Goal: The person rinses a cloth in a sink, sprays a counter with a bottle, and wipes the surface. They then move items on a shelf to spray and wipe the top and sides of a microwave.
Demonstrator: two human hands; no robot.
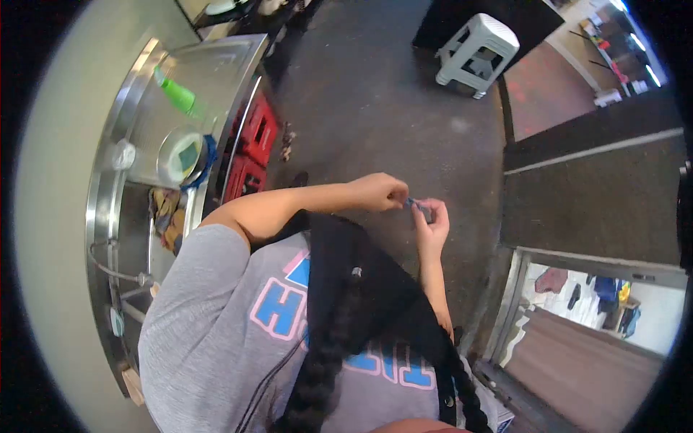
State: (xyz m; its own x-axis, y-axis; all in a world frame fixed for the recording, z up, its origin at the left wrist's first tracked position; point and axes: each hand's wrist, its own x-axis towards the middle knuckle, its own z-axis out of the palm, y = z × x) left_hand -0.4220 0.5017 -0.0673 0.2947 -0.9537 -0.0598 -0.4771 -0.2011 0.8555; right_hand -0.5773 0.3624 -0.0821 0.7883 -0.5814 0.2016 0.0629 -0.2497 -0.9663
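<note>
Both hands are raised in front of my chest, close together over the dark floor. My left hand is closed, its fingertips pinching one end of a small thin blue item. Against the other end, the thumb and fingers of my right hand are pinched together. The blue item spans the short gap between the two hands. It is too small to tell its kind, and the fingers cover part of it.
At left, a metal counter holds a green bottle, a round bowl with a sponge, and a sink with a faucet. Red crates stand below. A white stool is ahead; a curtained opening is at right.
</note>
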